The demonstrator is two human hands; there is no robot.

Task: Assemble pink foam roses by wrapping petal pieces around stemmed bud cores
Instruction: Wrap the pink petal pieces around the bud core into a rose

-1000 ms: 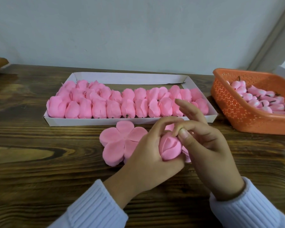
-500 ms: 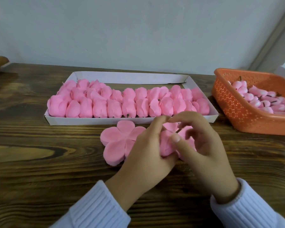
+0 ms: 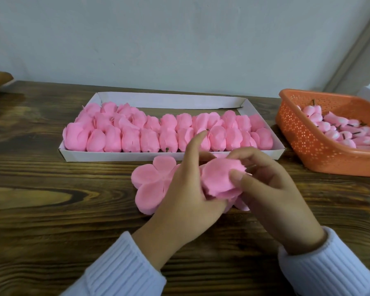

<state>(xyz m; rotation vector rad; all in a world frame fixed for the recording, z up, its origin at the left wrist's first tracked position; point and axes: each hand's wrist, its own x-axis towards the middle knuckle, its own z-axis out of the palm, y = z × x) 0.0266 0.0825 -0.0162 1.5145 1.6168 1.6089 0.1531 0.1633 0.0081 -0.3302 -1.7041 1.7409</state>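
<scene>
Tray [image 3: 115, 155]: wrapped roses [image 3: 150, 139]; basket [image 3: 312, 144]: bud cores [image 3: 333, 133]; right hand [image 3: 273, 195] pinches petal piece [image 3: 218, 178], left hand [image 3: 184, 193] seemingly too.

Left sleeve [image 3: 120, 272]: pale white knit with a light bluish tone. Fine ribs run along the arm, and it ends just behind the wrist.
Right sleeve [image 3: 329, 265]: the same knit and the same colour. The ribs are thin and even, and the ribbed end sits close around the wrist.
Left hand [image 3: 186, 195]: bare. The wrist and a short part of the forearm show out of the sleeve.
Right hand [image 3: 271, 197]: bare. The thumbnail looks short and rounded.
Fabric: it seems soft and rather thick.
</scene>
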